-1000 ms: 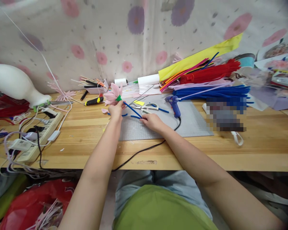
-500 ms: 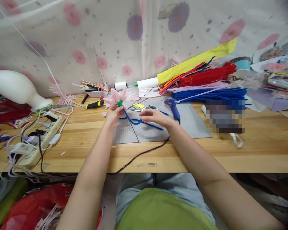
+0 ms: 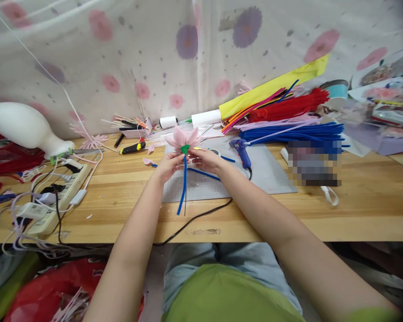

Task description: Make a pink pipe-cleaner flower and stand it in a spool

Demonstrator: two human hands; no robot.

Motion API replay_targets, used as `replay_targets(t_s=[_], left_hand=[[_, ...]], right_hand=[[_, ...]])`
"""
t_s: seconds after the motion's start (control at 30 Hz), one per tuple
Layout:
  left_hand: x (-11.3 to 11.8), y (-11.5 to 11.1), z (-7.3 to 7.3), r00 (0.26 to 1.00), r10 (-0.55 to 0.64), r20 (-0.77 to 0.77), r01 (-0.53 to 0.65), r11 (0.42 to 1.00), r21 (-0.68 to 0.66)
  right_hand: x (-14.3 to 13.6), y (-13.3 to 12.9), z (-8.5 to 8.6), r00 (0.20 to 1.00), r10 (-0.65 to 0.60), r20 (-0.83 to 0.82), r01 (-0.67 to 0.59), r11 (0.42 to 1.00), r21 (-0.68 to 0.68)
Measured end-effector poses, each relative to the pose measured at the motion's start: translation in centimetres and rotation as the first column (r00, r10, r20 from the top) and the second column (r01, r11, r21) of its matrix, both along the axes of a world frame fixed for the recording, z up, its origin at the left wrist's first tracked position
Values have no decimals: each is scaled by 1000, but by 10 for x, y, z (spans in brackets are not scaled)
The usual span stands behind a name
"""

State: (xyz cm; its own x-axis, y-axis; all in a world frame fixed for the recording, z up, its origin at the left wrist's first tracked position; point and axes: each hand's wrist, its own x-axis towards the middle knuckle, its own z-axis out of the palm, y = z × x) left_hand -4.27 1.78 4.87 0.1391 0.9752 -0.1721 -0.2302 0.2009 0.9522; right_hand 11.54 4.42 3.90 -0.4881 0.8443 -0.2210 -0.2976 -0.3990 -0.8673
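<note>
Carefully, a person in a green top works with two bare hands at a wooden table [image 3: 114,214], a pink flower [image 3: 183,137] held up between them, above the left part of a gray mat [image 3: 268,176]. The left hand [image 3: 169,164] has its grip pinched at the flower's green base [image 3: 185,150], while the grip of the right hand [image 3: 205,159] closes on the same base from the opposite side. Below the fingers, a fuzzy blue stem [image 3: 183,192] and a thin dark rod [image 3: 185,203] hang side by side toward the person, reaching past the near edge of the mat. Another blue strip [image 3: 204,174] lies slantwise on the mat beneath the right hand, and a blue glue gun [image 3: 243,154] rests on it farther right, its black cord [image 3: 201,215] curving across the wood. Behind the mat stretch bundles of blue stems [image 3: 289,133] and red stems [image 3: 292,106], near a yellow sheet [image 3: 275,85] and a white roll [image 3: 206,118]. To the left are a yellow-and-black cutter [image 3: 133,148] and, farther off, a power strip [image 3: 62,197] crowded with plugs. A floral curtain [image 3: 127,49] covers the back.
</note>
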Motion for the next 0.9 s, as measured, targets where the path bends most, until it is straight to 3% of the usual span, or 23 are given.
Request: replay_targets(t_s=[0.17, 0.53, 0.63, 0.8, 0.9], left_hand=[[1, -2, 0, 996, -40, 77, 44, 998, -52], [6, -9, -5, 984, -41, 172, 67, 987, -147], [6, -8, -7, 985, 32, 167, -7, 989, -149], [-4, 0, -15, 950, 278, 141, -254, 953, -166], [-8, 2, -16, 945, 321, 67, -307, 937, -167]], right_hand=[[-13, -1, 3, 976, 50, -212, -73, 992, -101], [-12, -2, 10, 963, -31, -267, 5, 995, -96], [-11, -3, 9, 947, -7, -320, -25, 995, -96], [-2, 0, 11, 943, 30, -332, -69, 992, -106], [4, 6, 10, 954, 45, -295, -84, 989, -119]])
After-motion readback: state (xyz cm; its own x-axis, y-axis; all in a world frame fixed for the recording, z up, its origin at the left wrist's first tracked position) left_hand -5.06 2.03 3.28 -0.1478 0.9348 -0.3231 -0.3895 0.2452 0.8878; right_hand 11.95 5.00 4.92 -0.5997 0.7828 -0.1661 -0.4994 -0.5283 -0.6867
